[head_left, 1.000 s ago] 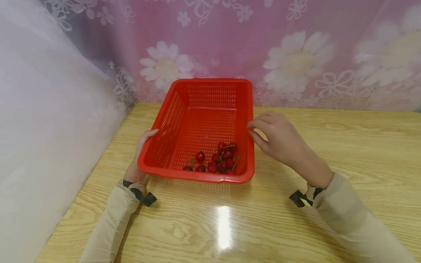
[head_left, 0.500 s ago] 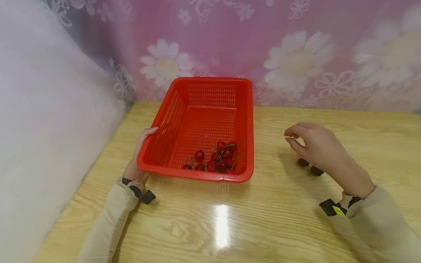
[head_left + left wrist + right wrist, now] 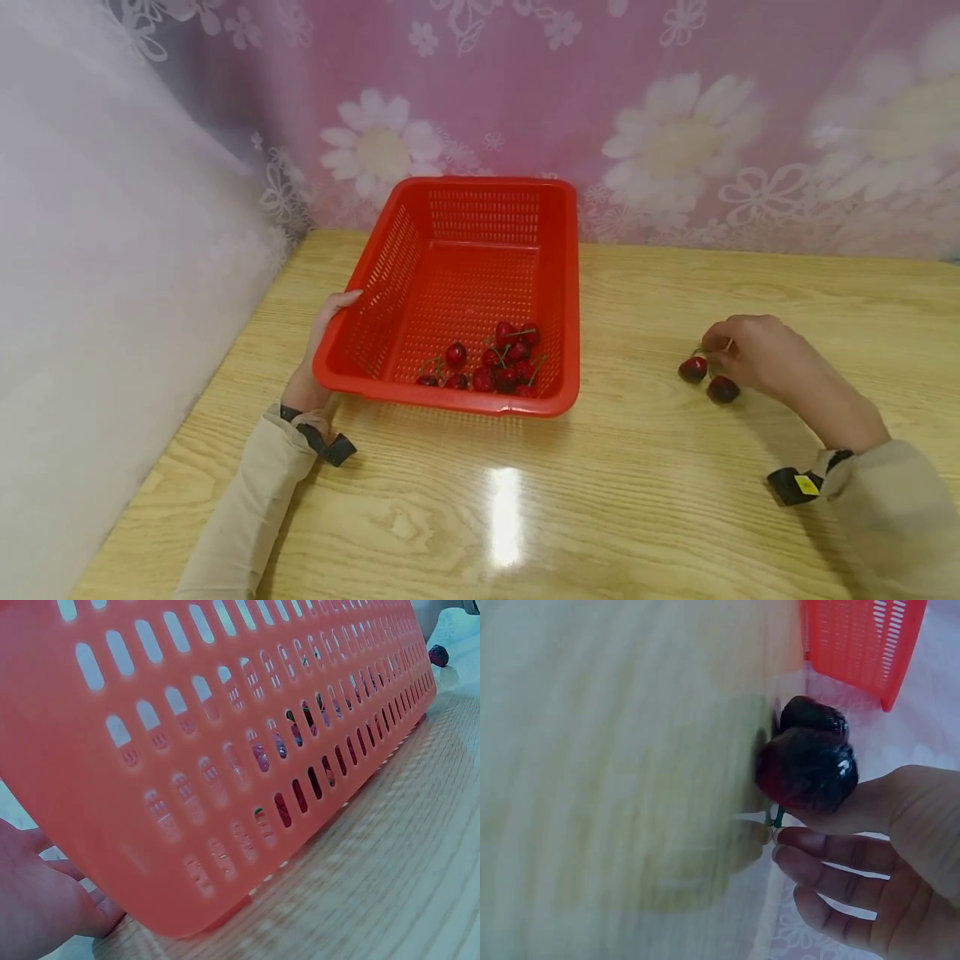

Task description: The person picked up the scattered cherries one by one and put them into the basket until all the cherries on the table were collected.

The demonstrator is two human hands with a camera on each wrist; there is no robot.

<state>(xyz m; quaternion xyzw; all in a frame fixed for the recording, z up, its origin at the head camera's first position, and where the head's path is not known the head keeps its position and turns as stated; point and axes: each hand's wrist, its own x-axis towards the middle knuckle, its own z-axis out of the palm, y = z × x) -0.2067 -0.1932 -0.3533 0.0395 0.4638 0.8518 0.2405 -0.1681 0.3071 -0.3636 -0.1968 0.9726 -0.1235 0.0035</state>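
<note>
A red plastic basket [image 3: 480, 404] with perforated sides stands left of centre in the head view. My left hand [image 3: 324, 346] grips its left side, thumb over the rim; in the left wrist view the fingers [image 3: 52, 900] lie along the outer wall. Several dark red cherries [image 3: 519, 352] with green stems lie inside, gathered at the near right corner. Out on the right, my right hand [image 3: 761, 358] pinches the stems of two cherries [image 3: 723, 389], which hang or rest close over the table. In the right wrist view a green stem [image 3: 779, 817] runs to the fingertips.
The wooden table [image 3: 615, 500] runs under everything, with a bright reflection near the front. A pink flowered curtain [image 3: 495, 108] hangs behind the table, and a white sheet [image 3: 112, 292] borders the left side.
My right hand has moved from the basket's right rim out to the right and down, and now pinches the stems of the two cherries there. My left hand and the basket have hardly moved.
</note>
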